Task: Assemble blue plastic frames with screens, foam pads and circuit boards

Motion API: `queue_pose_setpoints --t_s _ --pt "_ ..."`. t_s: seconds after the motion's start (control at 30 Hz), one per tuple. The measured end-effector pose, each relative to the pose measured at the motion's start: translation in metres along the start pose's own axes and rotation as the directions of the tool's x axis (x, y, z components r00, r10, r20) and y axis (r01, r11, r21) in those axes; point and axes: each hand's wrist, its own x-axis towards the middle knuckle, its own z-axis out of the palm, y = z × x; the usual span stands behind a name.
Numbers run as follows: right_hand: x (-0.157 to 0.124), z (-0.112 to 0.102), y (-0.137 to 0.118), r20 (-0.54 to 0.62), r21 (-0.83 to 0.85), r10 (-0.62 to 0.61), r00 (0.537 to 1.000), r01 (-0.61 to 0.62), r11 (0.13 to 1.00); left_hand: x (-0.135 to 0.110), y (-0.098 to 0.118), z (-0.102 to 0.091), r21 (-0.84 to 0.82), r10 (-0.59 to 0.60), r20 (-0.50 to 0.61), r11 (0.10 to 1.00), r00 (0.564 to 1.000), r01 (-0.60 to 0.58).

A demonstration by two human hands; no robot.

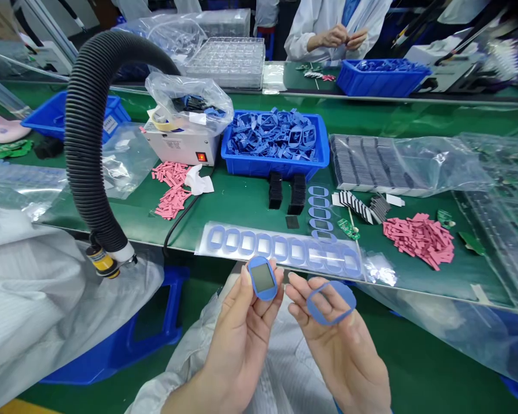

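My left hand [244, 328] is closed on a small blue oval housing with a grey screen [263, 277], pinched between thumb and fingers. In my right hand [343, 351] is a thin blue oval adhesive frame [346, 294] with a rectangular opening, through which my fingers show. The two pieces are apart, side by side in front of the bench edge. Just beyond my hands lies a film strip [198, 247] carrying a row of similar blue ovals. More blue oval frames [319, 213] stand in a column behind it, beside stacks of black squares [297, 194].
A blue bin [276, 168] of blue plastic parts stands mid-bench. Pink strips [421, 238] and a green circuit board [349, 229] lie right. A black hose [84, 126] arches on the left. A co-worker's hands [343, 37] work across the bench; a white sleeve [47, 305] is at left.
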Motion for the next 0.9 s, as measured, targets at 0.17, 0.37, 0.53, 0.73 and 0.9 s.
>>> queue_pose_setpoints --t_s 0.17,0.37,0.53,0.73,0.9 --pt "-0.002 -0.007 0.002 -0.052 -0.238 -0.145 0.988 0.128 0.963 0.003 -0.004 0.002 0.018 0.023 -0.009 1.000 1.000 -0.023" --pt "-0.010 -0.008 0.000 0.001 -0.400 -0.283 0.959 0.260 0.879 -0.005 -0.007 0.005 0.100 0.076 0.100 0.991 0.992 -0.086" --pt "-0.010 0.003 -0.009 0.073 -0.662 -0.434 0.898 0.370 0.652 -0.006 -0.011 0.001 0.293 0.226 0.191 0.916 0.955 -0.275" --pt "-0.004 0.015 -0.013 0.235 -0.811 -0.553 0.800 0.474 0.342 -0.002 -0.014 -0.007 0.488 0.465 0.342 0.655 0.816 -0.577" --pt "-0.006 0.018 -0.014 0.266 -0.820 -0.563 0.782 0.491 0.294 0.001 -0.015 -0.007 0.515 0.516 0.356 0.587 0.779 -0.625"
